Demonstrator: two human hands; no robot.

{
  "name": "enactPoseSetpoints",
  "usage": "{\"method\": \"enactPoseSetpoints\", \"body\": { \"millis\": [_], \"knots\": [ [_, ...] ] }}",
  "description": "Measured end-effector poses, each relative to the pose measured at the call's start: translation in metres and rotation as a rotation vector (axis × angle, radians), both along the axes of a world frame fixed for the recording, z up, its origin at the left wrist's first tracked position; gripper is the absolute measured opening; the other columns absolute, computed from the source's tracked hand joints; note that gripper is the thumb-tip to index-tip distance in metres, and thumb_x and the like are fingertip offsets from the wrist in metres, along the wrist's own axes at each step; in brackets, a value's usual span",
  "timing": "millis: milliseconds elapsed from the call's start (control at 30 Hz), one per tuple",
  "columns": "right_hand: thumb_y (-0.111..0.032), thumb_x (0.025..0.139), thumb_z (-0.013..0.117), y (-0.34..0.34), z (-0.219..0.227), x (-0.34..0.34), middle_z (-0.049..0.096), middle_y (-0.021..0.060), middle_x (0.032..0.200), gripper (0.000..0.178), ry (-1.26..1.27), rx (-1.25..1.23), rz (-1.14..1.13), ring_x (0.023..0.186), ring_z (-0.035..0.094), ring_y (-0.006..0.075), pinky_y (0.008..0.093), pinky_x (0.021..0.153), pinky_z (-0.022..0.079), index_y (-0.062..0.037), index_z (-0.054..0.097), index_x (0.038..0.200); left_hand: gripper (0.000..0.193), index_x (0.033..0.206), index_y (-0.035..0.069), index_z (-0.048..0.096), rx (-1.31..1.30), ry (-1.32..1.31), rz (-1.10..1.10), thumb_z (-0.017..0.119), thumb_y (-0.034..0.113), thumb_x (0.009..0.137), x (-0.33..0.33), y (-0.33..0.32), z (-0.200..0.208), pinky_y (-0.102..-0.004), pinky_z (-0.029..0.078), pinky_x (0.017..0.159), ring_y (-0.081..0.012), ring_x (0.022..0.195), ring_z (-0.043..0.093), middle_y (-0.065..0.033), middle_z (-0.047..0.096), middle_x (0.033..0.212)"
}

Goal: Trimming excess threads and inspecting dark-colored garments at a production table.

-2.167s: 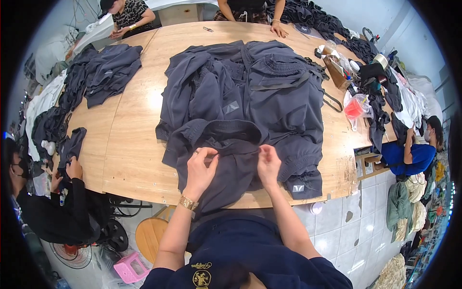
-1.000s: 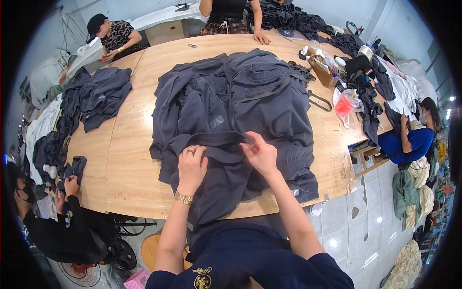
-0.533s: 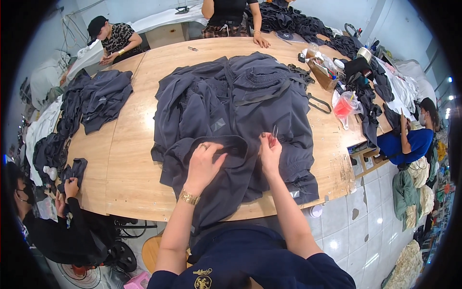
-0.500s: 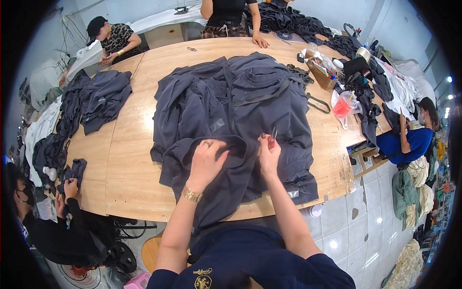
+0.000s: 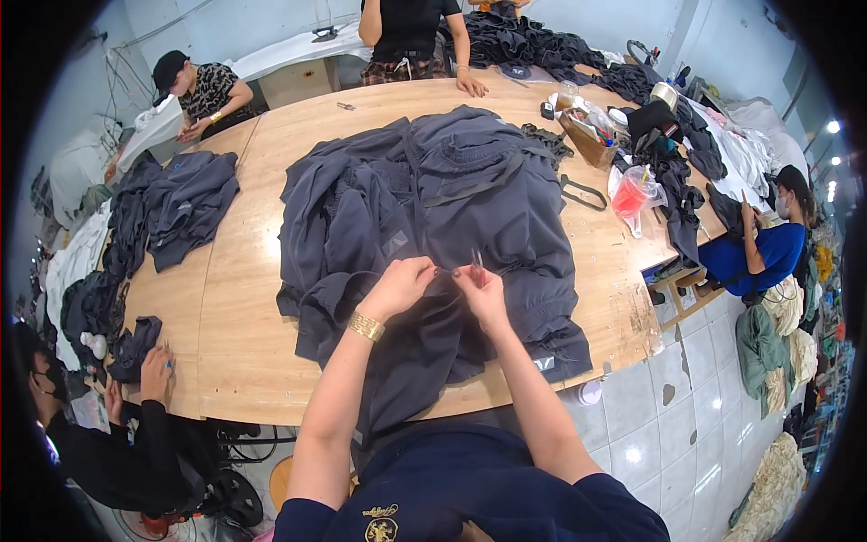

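While I watch from far away through the head camera, the wooden table (image 5: pixel 239 352) takes the most place, and garments cover part of it. In the middle lies the pile of dark grey garments (image 5: pixel 492 221), whose lower layers I cannot see. It looks soft and much wrinkled, with gathered bands, and one part hangs over the near edge. A strip of wood separates it from the smaller garment heap (image 5: pixel 194 203) at left, and another one from the red drink (image 5: pixel 630 194) at right. Above the pile's near part, my right hand (image 5: pixel 481 294) holds a thin pointed tool (image 5: pixel 478 260), blurred in its kind. My left hand (image 5: pixel 402 287) has its fingertips narrow together, near the right ones; if something is between them, I cannot tell.
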State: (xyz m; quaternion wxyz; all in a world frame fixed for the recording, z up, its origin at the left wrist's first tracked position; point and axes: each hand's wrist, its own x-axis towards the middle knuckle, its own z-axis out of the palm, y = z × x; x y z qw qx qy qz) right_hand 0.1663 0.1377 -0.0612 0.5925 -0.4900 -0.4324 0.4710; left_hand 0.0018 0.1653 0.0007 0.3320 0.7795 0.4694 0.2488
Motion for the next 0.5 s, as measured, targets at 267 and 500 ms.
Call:
{"method": "enactPoseSetpoints", "body": {
  "millis": [267,500],
  "knots": [
    [-0.019,0.090,0.057,-0.009,0.008,0.009,0.038,-0.0063,0.049,0.017,0.422,-0.164,-0.078,0.036,0.030,0.0028,0.0217,0.036,0.024,-0.0051,0.057,0.080,0.033,0.082,-0.006,0.056,-0.107,0.051,0.019,0.049,0.026,0.090,-0.009,0.011,0.005,-0.0414,0.043,0.063,-0.0416,0.073,0.057,-0.0266,0.056,0.076],
    [-0.021,0.074,0.074,-0.027,0.032,-0.015,0.045,-0.0072,0.058,0.027,-0.460,-0.007,-0.180,0.052,0.039,0.0025,0.0201,0.047,0.030,-0.0031,0.054,0.075,0.035,0.078,-0.007,0.051,0.005,-0.053,0.034,0.050,0.026,0.090,-0.005,0.011,-0.003,-0.0370,0.037,0.053,-0.0255,0.052,0.040,-0.0205,0.046,0.060]
  ]
}}
